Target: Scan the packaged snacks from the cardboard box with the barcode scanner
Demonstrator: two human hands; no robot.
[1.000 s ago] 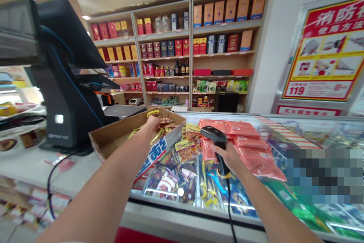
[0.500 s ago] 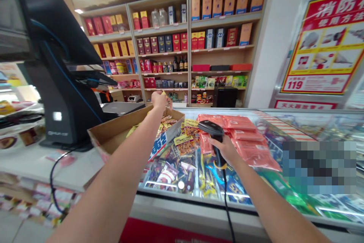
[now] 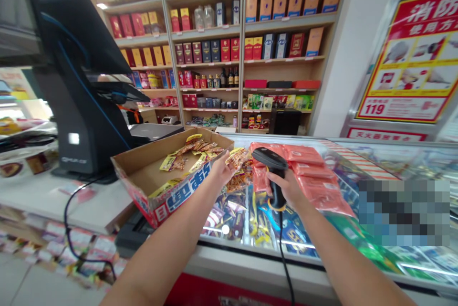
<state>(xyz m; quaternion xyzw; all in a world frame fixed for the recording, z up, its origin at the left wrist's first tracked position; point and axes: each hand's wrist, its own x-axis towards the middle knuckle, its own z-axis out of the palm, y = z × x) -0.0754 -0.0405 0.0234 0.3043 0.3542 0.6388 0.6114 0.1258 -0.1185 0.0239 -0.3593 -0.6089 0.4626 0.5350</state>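
packet [image 3: 236,157] firm in left hand [image 3: 220,173], scanner [image 3: 269,159] firm in right hand [image 3: 290,191]; packets [image 3: 195,147] in box [image 3: 138,160]

The glass freezer lid [image 3: 400,165] carries a cardboard box [image 3: 150,172], snack packets [image 3: 246,174] and red bags [image 3: 307,172].

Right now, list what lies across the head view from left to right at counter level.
Black register terminal, cardboard box, left hand with snack packet, barcode scanner in right hand, stack of red packets, red poster.
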